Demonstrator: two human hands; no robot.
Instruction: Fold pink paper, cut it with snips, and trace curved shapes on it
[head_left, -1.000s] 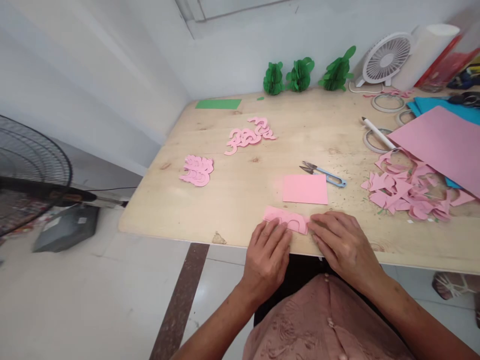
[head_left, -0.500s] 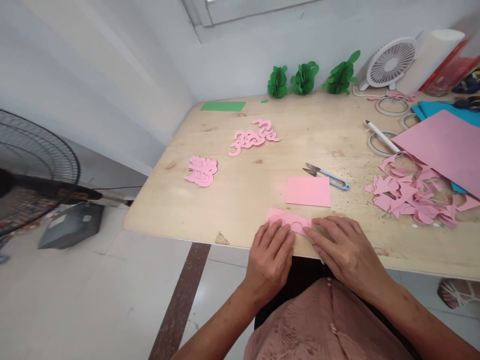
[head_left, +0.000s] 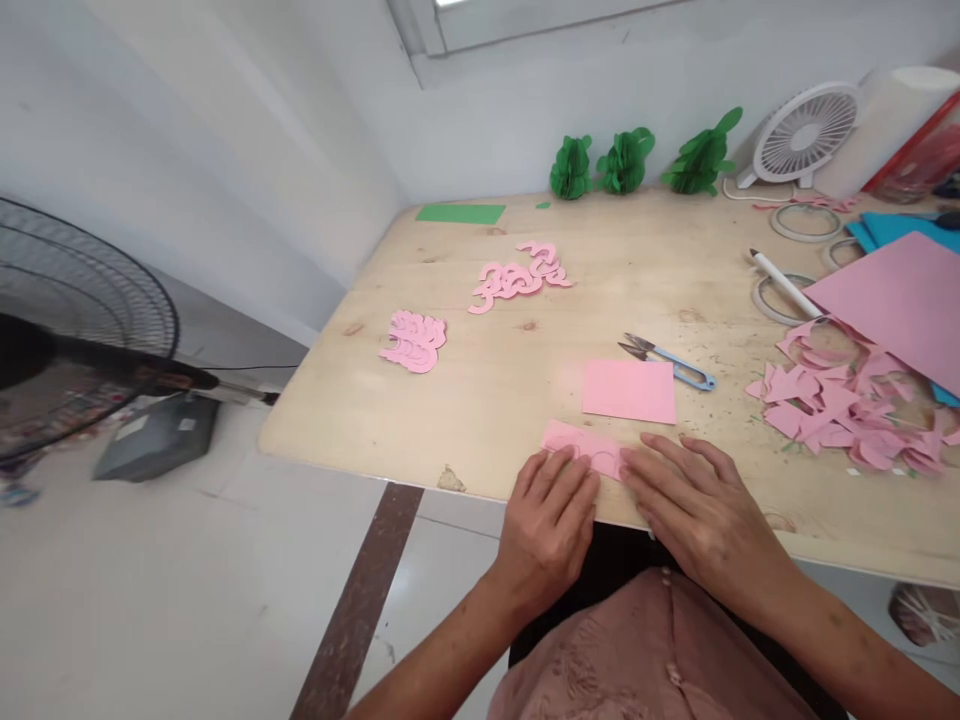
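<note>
Near the front edge of the table lies a small folded strip of pink paper (head_left: 574, 440) with curved outlines on it. My left hand (head_left: 551, 515) rests on its lower left part, fingers stretched out and pressing down. At the strip's right end, the extended fingertips of my right hand (head_left: 701, 510) touch the paper; that thumb is mostly hidden. Just beyond the strip is a flat pink paper rectangle (head_left: 630, 391). Blue-handled thread snips (head_left: 686, 370) lie partly behind that rectangle, blades pointing left.
Pink cut-out arcs (head_left: 514, 278) and a stack of scalloped pink pieces (head_left: 414, 342) lie to the left. Pink scraps (head_left: 844, 405), a white pen (head_left: 784, 282) and tape rolls (head_left: 806, 220) are at right. Green paper figures (head_left: 626, 162) and a small fan (head_left: 806, 135) stand behind.
The whole view has shifted slightly, so things appear a little further right. Both hands stay on the pink strip; the right fingers have moved slightly over its right end.
</note>
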